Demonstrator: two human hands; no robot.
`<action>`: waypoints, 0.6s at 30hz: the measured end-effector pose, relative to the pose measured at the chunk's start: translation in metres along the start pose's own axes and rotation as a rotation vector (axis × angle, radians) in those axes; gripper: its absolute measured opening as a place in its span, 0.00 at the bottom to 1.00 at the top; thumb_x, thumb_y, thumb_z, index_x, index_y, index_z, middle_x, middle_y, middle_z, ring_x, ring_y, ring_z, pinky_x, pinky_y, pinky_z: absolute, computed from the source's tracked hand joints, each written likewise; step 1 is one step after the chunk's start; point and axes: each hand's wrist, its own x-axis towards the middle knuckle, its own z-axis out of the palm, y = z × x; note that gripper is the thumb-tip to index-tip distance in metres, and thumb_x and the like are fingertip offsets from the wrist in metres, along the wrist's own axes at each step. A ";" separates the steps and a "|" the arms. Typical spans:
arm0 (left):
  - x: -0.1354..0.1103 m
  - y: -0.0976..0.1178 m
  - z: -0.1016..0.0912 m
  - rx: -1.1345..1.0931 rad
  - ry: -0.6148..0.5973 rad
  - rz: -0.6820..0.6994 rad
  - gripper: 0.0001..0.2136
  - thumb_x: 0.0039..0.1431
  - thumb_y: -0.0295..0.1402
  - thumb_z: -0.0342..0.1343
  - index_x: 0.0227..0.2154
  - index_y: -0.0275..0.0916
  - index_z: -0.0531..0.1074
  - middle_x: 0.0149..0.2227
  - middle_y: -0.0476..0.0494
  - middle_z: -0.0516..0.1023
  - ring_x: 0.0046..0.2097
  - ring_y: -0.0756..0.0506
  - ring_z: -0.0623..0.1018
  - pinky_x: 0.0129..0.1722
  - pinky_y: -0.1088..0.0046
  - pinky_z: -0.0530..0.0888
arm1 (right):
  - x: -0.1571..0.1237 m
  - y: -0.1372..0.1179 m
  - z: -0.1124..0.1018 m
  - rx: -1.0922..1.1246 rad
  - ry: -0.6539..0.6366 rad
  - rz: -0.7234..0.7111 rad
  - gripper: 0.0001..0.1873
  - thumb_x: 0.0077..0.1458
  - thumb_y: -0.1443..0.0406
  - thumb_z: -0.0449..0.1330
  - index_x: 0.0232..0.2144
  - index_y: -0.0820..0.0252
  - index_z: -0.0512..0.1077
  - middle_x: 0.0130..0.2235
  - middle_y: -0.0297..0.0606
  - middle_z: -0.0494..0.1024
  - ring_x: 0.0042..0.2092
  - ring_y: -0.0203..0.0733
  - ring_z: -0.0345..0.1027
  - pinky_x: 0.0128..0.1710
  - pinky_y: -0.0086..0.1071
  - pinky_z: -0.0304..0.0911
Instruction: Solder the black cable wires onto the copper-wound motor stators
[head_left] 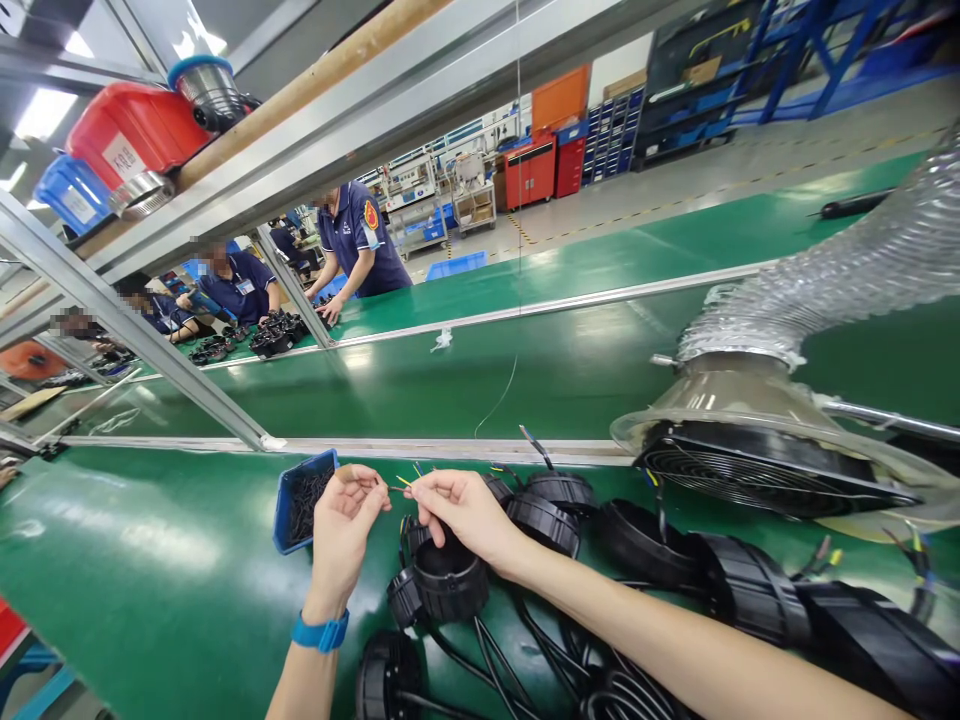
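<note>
My left hand (349, 510), with a blue band on its wrist, is closed in a pinch at the end of a thin reddish-brown wire (397, 489). Whether a small part is also between those fingertips is hidden. My right hand (457, 510) pinches the same wire a little further right. Yellow and blue wire ends (405, 480) stick out beside its fingertips. Below the right hand sits a round black housing (451, 585) with its hollow side up. Just left of my left hand stands a blue bin (283, 500) filled with small black pieces (306, 500).
Several black housings with cables (544, 520) crowd the green bench on the right. A clear fume hood (720, 400) with a ribbed hose (840, 290) hangs over them. A metal post (187, 350) slants at left. Co-workers (364, 240) stand and sit along the far bench.
</note>
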 end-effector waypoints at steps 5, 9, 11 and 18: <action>0.001 0.000 -0.002 0.001 -0.022 -0.009 0.11 0.53 0.33 0.65 0.38 0.38 0.71 0.33 0.49 0.76 0.33 0.51 0.76 0.37 0.74 0.74 | -0.001 -0.001 0.000 0.002 -0.008 0.001 0.24 0.50 0.46 0.64 0.27 0.64 0.73 0.21 0.30 0.72 0.16 0.29 0.60 0.21 0.27 0.53; 0.002 0.000 -0.003 -0.015 -0.014 -0.011 0.11 0.53 0.33 0.66 0.37 0.38 0.72 0.33 0.49 0.76 0.32 0.51 0.75 0.36 0.74 0.74 | -0.002 -0.002 0.000 -0.004 -0.004 -0.005 0.24 0.50 0.46 0.64 0.26 0.63 0.72 0.20 0.29 0.71 0.16 0.29 0.59 0.22 0.27 0.55; 0.002 -0.001 -0.004 -0.021 -0.015 -0.006 0.11 0.53 0.32 0.65 0.38 0.38 0.72 0.33 0.49 0.75 0.32 0.51 0.75 0.36 0.75 0.74 | -0.002 -0.002 0.000 -0.002 -0.002 0.002 0.23 0.50 0.47 0.64 0.26 0.63 0.72 0.20 0.29 0.71 0.16 0.28 0.58 0.21 0.27 0.54; 0.001 0.000 -0.005 -0.047 -0.034 -0.013 0.11 0.54 0.31 0.65 0.39 0.38 0.71 0.33 0.49 0.75 0.32 0.52 0.75 0.36 0.75 0.73 | -0.002 -0.001 0.000 0.003 -0.006 0.001 0.23 0.51 0.48 0.63 0.28 0.64 0.73 0.20 0.30 0.71 0.16 0.28 0.58 0.21 0.26 0.52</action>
